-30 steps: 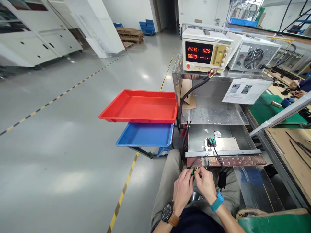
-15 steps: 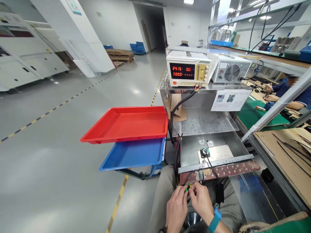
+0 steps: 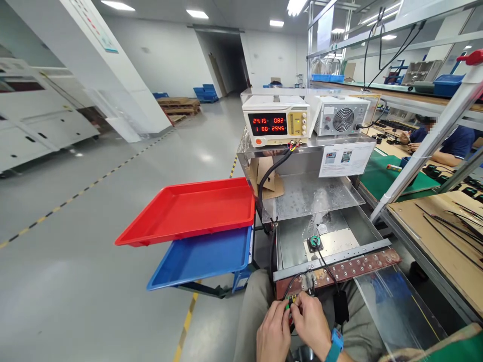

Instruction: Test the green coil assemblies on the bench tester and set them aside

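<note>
The fingers of the left hand point(image 3: 272, 336) and the right hand point(image 3: 314, 326) pinch the small green connector point(image 3: 289, 301) just below the brown strip point(image 3: 339, 271); it seems best to press it straight and gently.

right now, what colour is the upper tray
The upper tray is red; the head view shows it best.

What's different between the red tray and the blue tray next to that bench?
The red tray sits on top; the blue tray sits just beneath it. The red tray shows whole, while the blue tray's far part is hidden under the red one. The red tray also juts further left than the blue tray. Both are shallow rectangular plastic trays with raised rims, standing out to the left of the metal bench.
</note>
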`<state>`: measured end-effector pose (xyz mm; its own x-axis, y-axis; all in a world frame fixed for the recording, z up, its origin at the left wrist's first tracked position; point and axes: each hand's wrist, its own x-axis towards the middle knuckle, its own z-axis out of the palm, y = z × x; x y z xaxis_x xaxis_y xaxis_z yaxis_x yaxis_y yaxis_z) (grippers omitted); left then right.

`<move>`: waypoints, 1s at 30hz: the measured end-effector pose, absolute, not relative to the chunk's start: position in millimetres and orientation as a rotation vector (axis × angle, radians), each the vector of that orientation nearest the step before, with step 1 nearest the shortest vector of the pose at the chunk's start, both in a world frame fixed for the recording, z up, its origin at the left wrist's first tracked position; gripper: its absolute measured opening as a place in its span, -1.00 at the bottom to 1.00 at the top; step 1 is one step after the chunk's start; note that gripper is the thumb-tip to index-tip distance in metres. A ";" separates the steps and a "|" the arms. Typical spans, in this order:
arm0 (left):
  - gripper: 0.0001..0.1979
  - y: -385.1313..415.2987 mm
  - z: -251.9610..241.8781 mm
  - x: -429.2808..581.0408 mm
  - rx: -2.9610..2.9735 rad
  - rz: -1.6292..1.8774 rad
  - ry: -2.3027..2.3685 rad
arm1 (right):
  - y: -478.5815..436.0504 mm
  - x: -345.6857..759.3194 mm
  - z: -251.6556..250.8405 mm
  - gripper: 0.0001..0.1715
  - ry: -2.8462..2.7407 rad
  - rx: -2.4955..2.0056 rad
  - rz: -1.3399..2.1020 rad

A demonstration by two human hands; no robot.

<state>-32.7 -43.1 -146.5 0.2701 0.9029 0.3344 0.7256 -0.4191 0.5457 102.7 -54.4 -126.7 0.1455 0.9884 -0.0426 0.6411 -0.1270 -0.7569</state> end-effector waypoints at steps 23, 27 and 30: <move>-0.71 -41.9 -150.1 -33.3 2.265 0.934 1.483 | -54.7 101.8 -130.5 -0.77 -1.605 -1.847 0.699; -0.72 -41.4 -155.6 -35.2 2.259 0.900 1.469 | -55.3 101.7 -131.0 -0.75 -1.594 -1.831 0.712; -0.71 -39.6 -161.7 -38.6 2.258 0.898 1.456 | -55.7 101.0 -131.7 -0.75 -1.579 -1.818 0.699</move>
<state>-38.6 -39.6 -161.7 0.2882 0.8964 0.3368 0.7034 -0.4368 0.5607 101.0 -55.7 -131.7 0.1432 0.9897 0.0078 0.6593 -0.0895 -0.7465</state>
